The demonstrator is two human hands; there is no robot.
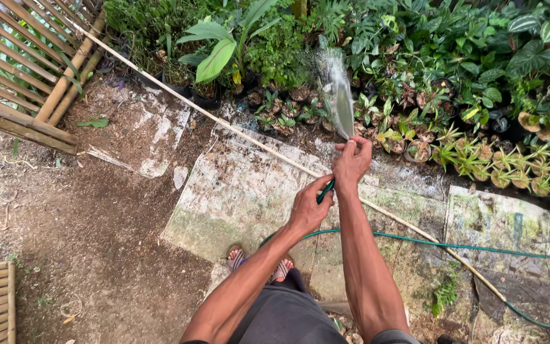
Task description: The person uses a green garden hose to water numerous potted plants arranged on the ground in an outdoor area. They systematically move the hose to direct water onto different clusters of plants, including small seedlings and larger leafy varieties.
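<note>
Left hand (310, 207) gripping green hose (453, 246), right hand (351, 162) pinching its nozzle end, water spray (338, 95) fanning over potted plants (415, 137), bamboo pole (224, 124) across ground

Bare ground (97, 216) left lies open — potted plants (453, 146) crowd ahead, bamboo fence (14, 76) far left.

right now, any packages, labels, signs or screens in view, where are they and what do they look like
No labels, signs or screens show.
Flattened sheets, perhaps old sacks or banners: spread on the ground under the hose, rectangular, faded grey-white with green stains; any print is too worn to tell.
Another sheet: on the ground at right, before the potted plants, rectangular, pale with green patches.
</note>
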